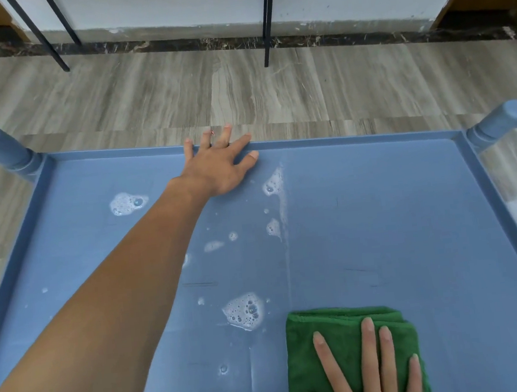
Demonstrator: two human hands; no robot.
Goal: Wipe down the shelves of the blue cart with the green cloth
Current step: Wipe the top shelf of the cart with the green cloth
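The blue cart's top shelf (379, 215) fills the lower part of the head view. Patches of soapy foam (244, 311) lie on its left and middle; the right half looks smooth. My left hand (219, 164) reaches across and rests on the shelf's far rim, fingers spread over the edge. The folded green cloth (334, 343) lies flat on the shelf near the front, right of centre. My right hand (369, 371) presses flat on top of the cloth with fingers spread.
Raised blue corner posts stand at the far left (0, 148) and far right (502, 121) of the cart. Beyond the cart is a grey wood-look floor (240, 87), black metal legs (267, 21), and a white wall base.
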